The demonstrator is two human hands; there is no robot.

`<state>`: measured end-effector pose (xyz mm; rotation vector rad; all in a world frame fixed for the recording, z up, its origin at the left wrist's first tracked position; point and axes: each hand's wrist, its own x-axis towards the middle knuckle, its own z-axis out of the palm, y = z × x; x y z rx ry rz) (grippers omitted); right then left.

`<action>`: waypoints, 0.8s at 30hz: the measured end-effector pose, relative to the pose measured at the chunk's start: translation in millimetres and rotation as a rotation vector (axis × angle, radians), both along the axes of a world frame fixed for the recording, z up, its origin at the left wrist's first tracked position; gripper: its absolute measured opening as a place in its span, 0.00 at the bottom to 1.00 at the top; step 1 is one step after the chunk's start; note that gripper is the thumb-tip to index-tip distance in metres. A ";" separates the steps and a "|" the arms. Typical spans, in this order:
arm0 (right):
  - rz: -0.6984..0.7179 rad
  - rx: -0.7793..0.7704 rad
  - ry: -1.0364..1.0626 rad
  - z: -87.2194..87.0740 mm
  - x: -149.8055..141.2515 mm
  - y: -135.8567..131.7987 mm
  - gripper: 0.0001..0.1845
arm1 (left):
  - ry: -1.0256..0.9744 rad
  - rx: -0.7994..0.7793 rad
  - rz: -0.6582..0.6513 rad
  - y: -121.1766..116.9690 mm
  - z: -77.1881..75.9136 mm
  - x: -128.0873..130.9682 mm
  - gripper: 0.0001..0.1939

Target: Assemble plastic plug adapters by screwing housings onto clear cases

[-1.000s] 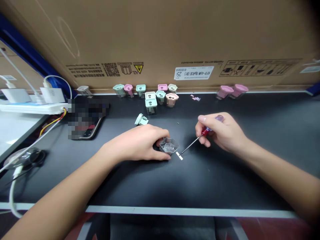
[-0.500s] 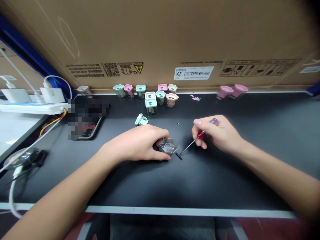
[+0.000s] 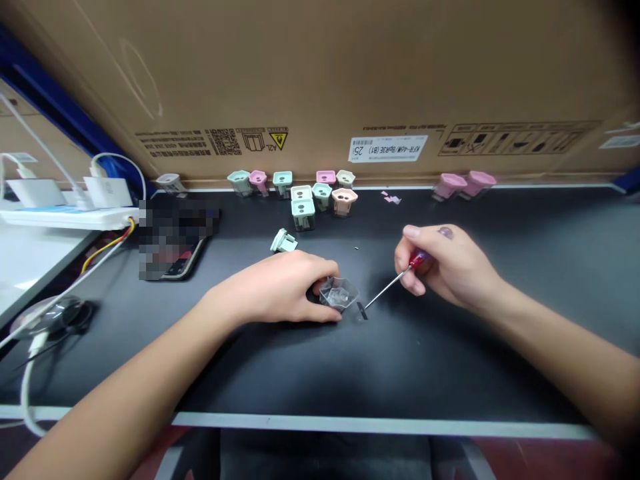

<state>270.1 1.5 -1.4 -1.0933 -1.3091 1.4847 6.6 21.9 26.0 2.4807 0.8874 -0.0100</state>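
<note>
My left hand (image 3: 295,287) is closed around a small clear plastic cup (image 3: 339,293) with an angular rim, set low over the black table. In my right hand (image 3: 445,263) is a screwdriver (image 3: 387,289) with a red and purple handle, its shaft slanting down to the left. Its tip meets or almost touches a short dark strip (image 3: 363,311) just right of the cup; I cannot tell whether they are joined. Behind my left hand a mint-green pencil sharpener insert (image 3: 284,241) lies tipped on its side.
Several pastel pencil sharpeners (image 3: 303,210) stand along the back by a cardboard box (image 3: 320,80). Two pink ones (image 3: 479,183) are at the right, near purple scraps (image 3: 393,199). A phone (image 3: 180,257), a power strip (image 3: 65,217) and white cables are at the left.
My right hand has drawn back to the right with the screwdriver, whose shaft now lies flatter. The dark strip has turned and shifted slightly. My left hand and the cup have stayed put.
</note>
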 end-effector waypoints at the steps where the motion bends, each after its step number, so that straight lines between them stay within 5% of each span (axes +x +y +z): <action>1: -0.004 -0.006 0.021 1.0 -0.2 -0.2 0.24 | -0.003 0.001 -0.002 0.1 0.0 0.2 0.17; 9: -0.078 0.012 0.199 3.4 -4.0 -0.2 0.23 | -0.036 -0.010 -0.020 -1.4 0.3 0.8 0.17; 17: -0.024 0.118 0.009 2.3 -6.9 -5.6 0.22 | -0.049 -0.007 -0.024 -0.1 -4.1 -1.2 0.17; 21: -0.143 0.122 0.119 2.6 -2.0 0.1 0.23 | -0.043 -0.004 -0.022 -0.1 -3.7 -1.5 0.18; 24: -0.269 0.255 0.016 -2.2 4.3 7.1 0.21 | -0.032 0.002 -0.017 -1.1 -1.8 -0.9 0.18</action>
